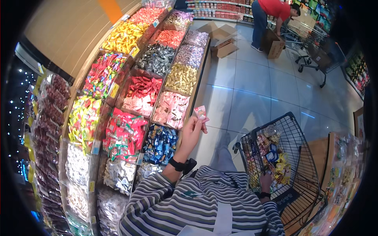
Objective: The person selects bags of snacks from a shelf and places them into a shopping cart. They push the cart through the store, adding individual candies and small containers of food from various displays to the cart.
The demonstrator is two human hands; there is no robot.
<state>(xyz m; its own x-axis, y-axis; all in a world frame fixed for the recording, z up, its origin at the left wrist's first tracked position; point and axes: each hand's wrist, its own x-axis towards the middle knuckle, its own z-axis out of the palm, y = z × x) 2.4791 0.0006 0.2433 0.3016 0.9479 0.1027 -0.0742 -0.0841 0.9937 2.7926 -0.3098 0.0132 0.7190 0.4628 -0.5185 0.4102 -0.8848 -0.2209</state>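
Observation:
Between the fingertips of my left hand (193, 129) is a small pink wrapped candy (200, 112), raised over the right edge of the candy display. Bins of pink-wrapped candies (171, 109) and blue-wrapped candies (161, 144) lie just left of that hand. My right hand (265, 180) rests at the near left side of a black wire shopping cart (307, 165); its fingers are partly hidden, and whether they close on the cart's rim cannot be told. Yellow packets (282, 169) and other bagged goods lie in the cart.
Sloped bins of wrapped candy fill the left side. A person in a red shirt (273, 11) bends over a cardboard box (276, 47) near another shopping cart (317, 44). An opened carton (221, 41) lies on the tiled floor. Packaged goods (339, 183) line the right edge.

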